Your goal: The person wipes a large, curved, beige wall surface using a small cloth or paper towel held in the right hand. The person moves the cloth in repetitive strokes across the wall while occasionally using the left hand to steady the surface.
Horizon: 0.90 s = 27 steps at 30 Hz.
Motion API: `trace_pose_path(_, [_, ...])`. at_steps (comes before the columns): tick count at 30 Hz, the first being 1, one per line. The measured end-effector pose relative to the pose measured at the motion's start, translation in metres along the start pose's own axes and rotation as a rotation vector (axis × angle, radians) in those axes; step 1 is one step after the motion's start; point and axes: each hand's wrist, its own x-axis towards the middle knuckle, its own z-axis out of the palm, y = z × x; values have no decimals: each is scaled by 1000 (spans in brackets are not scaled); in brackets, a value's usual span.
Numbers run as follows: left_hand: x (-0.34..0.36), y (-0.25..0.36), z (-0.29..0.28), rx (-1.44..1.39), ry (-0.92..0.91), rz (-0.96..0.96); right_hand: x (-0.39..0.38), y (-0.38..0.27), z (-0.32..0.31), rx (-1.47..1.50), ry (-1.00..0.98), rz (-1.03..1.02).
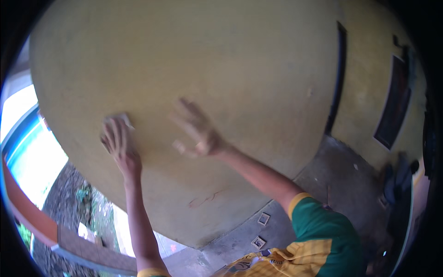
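Observation:
A broad yellowish-beige wall (221, 64) fills most of the view in front of me. My left hand (121, 141) is pressed against it at left, fingers together and stretched upward over a small flat whitish piece (122, 118). Only the upper edge and corner of that piece show past the fingertips, and its material cannot be made out. My right hand (197, 129) is to the right of it, near the wall, with fingers spread and nothing visible in them. That hand is smeared by motion, and whether it touches the wall is unclear.
Reddish scribbled marks (205, 199) are low on the wall. Two small square objects (263, 219) lie on the grey floor (330, 177) near its base. A dark framed panel (393, 102) is on the wall at right. A low orange-brown ledge (87, 251) curves along the lower left, beside bright outdoor ground.

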Motion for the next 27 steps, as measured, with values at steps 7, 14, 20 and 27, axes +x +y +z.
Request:
trace_pose_path(7, [-16, 34, 4, -883, -394, 150, 3, -12, 43, -186, -412, -36])
trace_pose_path(14, [-37, -39, -49, -694, -82, 29, -9, -17, 129, -566, -246, -8])
trace_pose_path(20, [-48, -104, -63, -170, -19, 70, -100, 40, 77, -828, -65, 117])
trace_pose_path(27, [16, -108, -37, 31, 59, 55, 134, 127, -22, -802, 495, 362])
